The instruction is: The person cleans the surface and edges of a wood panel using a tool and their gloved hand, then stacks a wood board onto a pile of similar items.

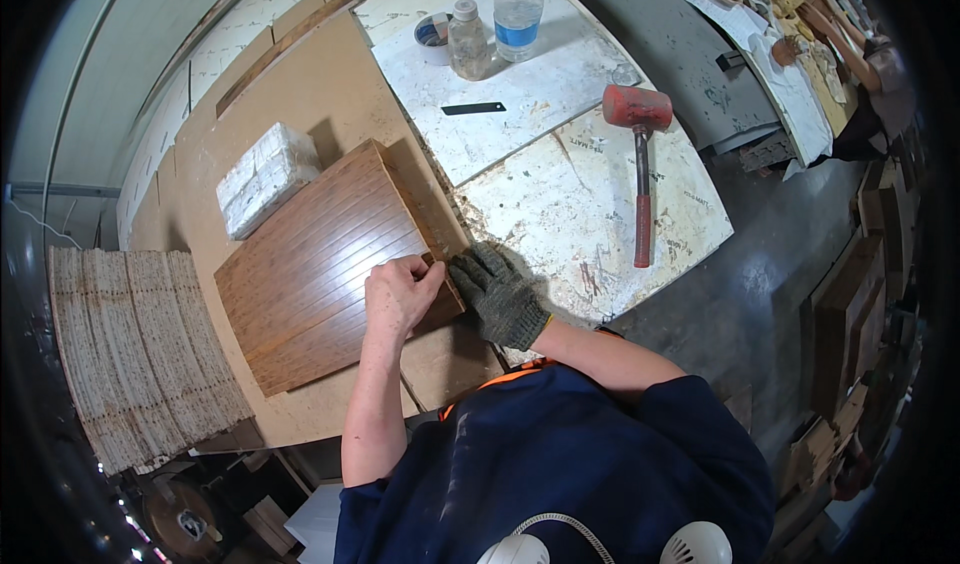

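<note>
A glossy brown wooden panel, lined with narrow parallel strips, lies slanted on a brown board. My bare left hand rests at its right end, fingers curled and thumb pinched against them near the edge. A small dark bit shows at those fingertips; what they hold is too small to name. My right hand, in a dark grey knit glove, lies against the panel's right edge with fingers stretched out. Part of the panel's lower right corner is hidden by my left hand and wrist.
Behind the panel sits a white-wrapped block; rough pale strips are stacked at left. A red-headed mallet, a black blade, a tape roll, a small jar and a water bottle occupy the white tabletop. Another person works far right.
</note>
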The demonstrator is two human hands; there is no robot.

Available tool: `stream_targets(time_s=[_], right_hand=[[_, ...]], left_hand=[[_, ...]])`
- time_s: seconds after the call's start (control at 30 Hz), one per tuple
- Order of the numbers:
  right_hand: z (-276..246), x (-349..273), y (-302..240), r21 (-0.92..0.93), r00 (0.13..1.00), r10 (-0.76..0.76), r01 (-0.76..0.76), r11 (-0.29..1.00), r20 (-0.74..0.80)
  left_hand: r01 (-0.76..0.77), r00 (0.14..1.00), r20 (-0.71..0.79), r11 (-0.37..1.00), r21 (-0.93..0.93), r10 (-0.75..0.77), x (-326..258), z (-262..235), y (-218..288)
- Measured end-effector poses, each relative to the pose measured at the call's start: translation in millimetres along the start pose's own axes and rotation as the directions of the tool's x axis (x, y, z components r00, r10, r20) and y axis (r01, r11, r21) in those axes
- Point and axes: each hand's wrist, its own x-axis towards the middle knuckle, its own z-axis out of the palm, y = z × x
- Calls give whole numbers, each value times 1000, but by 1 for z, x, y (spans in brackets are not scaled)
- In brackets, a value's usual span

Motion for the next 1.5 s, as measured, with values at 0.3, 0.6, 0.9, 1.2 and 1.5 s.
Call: stream_targets(time_s=[0.3,0.6,0.9,1.2,1.5], right_hand=[[2,0,2,-8,1000,-15,14,1000,-25],[-5,2,-3,-14,999,26,-26,1000,24],[-1,-2,0,-71,996,26,-21,997,82],[0,-2,-1,-56,997,30,-26,998,64],[-16,1,-16,114,997,76,-73,991,-22]], left_hand=[[9,1000,-10,1000,23,-9,2,0,3],[239,970,169,794,-559,-173,8,-8,-17],[-210,871,-480,963,-167,107,-33,4,-65],[-313,744,-617,950,18,257,-30,20,-66],[-300,736,-637,954,-2,230,-31,21,-67]])
